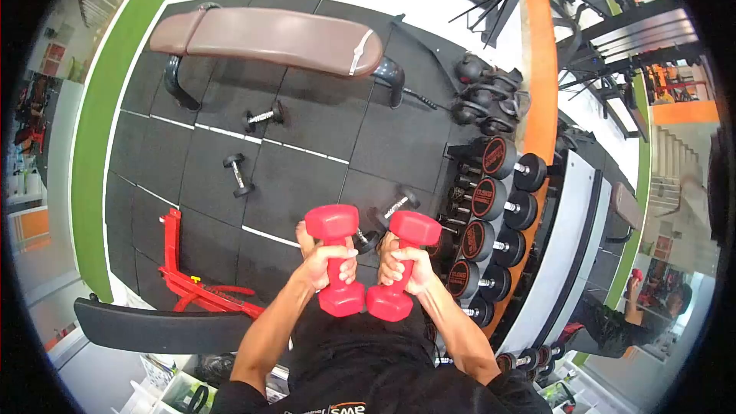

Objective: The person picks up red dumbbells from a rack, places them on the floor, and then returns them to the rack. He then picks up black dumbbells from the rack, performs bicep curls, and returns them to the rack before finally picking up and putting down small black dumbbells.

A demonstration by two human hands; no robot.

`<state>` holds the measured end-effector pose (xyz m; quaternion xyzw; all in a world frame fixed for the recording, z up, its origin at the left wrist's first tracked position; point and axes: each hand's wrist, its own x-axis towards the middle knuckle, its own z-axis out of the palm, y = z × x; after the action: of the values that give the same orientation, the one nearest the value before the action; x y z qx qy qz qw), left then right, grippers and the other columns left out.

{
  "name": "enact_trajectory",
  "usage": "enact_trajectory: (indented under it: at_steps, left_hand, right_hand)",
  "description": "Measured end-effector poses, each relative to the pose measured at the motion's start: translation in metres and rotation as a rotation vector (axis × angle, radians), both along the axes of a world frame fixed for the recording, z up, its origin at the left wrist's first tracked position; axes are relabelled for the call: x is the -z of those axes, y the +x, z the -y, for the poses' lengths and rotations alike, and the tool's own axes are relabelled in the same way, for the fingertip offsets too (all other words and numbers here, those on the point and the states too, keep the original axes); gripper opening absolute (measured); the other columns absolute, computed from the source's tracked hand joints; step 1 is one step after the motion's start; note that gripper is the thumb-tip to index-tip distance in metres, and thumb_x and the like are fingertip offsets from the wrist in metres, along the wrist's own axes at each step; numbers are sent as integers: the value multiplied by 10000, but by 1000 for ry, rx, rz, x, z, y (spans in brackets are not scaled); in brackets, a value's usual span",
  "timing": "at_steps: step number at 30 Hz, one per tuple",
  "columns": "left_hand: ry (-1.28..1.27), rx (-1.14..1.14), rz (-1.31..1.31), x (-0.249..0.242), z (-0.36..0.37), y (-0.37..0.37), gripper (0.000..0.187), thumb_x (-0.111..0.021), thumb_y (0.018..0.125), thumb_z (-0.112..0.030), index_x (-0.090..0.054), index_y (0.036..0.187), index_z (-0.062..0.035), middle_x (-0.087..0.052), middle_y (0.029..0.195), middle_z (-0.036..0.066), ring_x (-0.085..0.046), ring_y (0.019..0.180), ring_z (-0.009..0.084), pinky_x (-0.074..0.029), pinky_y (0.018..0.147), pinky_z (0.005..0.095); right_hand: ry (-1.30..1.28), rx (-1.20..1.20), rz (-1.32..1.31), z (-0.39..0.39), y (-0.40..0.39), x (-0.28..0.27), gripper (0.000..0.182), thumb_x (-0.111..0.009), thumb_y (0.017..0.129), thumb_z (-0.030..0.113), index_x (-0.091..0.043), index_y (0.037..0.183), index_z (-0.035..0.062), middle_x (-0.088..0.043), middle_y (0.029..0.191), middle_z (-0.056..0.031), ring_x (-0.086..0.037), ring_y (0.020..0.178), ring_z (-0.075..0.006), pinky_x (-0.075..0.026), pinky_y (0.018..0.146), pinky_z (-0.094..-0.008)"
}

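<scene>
Two red hexagonal dumbbells are held upright side by side in front of my black shirt (pixel 360 360). My left hand (pixel 326 267) has its fingers wrapped round the handle of the left dumbbell (pixel 332 222). Around the other handle, my right hand (pixel 406 270) is closed on the right dumbbell (pixel 415 228). Their lower heads are close together, while the upper heads stand a little farther apart. My bare feet show partly behind the weights. Near them on the floor lies a small black dumbbell with a chrome handle (pixel 399 205).
A brown padded bench (pixel 268 38) stands ahead on black mats. Nearer lie two more small dumbbells (pixel 264 116) (pixel 238 175). To the right is a rack of round dumbbells (pixel 498 196) beside a mirror. A red metal frame (pixel 180 276) and black pad (pixel 153 327) are at left.
</scene>
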<state>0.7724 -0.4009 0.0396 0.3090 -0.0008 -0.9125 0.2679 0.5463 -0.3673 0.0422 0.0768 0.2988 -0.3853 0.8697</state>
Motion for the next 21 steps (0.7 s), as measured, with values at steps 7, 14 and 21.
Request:
enact_trajectory:
  at_steps: [7,14,21]
  left_hand:
    - [-187,326,-82,-83,18,4,88,-628,843,-68,-540,833,-68,-492,553,52,-502,437,164,-455,475,353]
    - [-354,730,-91,-160,16,-11,125,-668,830,-44,-547,858,-58,-506,578,46,-522,467,153,-450,472,322]
    - [-537,1018,-36,-207,-38,-68,120,-675,787,1,-557,782,-16,-499,562,70,-511,474,172,-448,502,343]
  right_hand:
    - [-222,98,18,-31,23,-87,203,-599,864,163,-458,727,116,-436,558,-16,-449,476,-162,-426,527,-363]
    - [-357,401,-92,-96,58,-151,126,-628,857,133,-515,810,101,-434,560,-30,-450,475,-166,-412,527,-358]
    - [-420,718,-286,-190,57,-176,99,-671,850,60,-577,865,33,-484,597,-50,-504,517,-159,-436,552,-338]
